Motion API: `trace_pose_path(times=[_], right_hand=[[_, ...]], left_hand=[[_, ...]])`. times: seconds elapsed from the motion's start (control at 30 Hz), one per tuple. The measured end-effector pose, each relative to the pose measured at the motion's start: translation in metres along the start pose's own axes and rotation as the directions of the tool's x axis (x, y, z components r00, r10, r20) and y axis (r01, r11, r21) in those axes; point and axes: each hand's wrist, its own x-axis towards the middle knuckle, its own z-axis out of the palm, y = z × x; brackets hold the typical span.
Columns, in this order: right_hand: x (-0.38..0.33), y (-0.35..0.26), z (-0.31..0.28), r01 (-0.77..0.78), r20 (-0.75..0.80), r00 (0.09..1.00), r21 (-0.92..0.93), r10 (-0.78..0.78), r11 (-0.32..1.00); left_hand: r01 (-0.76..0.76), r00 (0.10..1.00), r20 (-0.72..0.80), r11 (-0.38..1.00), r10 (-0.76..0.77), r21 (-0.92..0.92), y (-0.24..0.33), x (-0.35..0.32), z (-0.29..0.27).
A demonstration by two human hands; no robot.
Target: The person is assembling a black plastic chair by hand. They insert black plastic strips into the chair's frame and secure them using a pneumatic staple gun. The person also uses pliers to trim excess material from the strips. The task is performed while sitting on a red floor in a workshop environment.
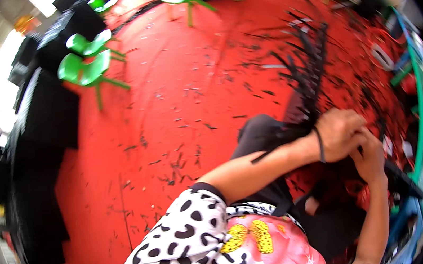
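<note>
Left hand (pixel 341 133) clenched around a bundle of black strips (pixel 306 74), fanning far over the red floor (pixel 183 82). Right hand (pixel 369 156) just beside, touching it, curled; grip unclear. Green chairs (pixel 86 63) far left.

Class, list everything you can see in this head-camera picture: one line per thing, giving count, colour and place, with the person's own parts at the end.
Floor: one, red, fills the middle, strewn with small dark scraps.
Chairs: at least five, green, along the upper left and top.
Tables: several, draped in black, left side.
Bundle of strips: one, black, long and thin, fanning up from the hands.
Rail: one, green, right edge, amid blurred clutter.
Shirt: one, white with black spots, bottom centre.
Left hand: one, black band at the wrist, gripping the strips.
Right hand: one, pressed against the left hand.
</note>
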Motion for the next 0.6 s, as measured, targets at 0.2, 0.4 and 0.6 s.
trace_pose_path(times=[0.2, 0.4, 0.6], right_hand=[[-0.003, -0.01, 0.012, 0.02, -0.128, 0.991, -0.16, -0.041, 0.987], [-0.002, -0.009, 0.015, 0.024, -0.104, 0.994, -0.073, -0.031, 0.997], [-0.009, 0.009, 0.024, 0.071, -0.126, 0.988, -0.165, -0.092, 0.984]], left_hand=[[-0.021, 0.996, 0.093, 0.972, 0.0, 0.233, 0.011, -0.003, -0.008], [0.007, 0.995, 0.09, 0.963, -0.033, 0.271, 0.014, -0.004, -0.007], [-0.357, 0.926, -0.013, 0.885, 0.378, 0.3, 0.053, -0.031, -0.004]])
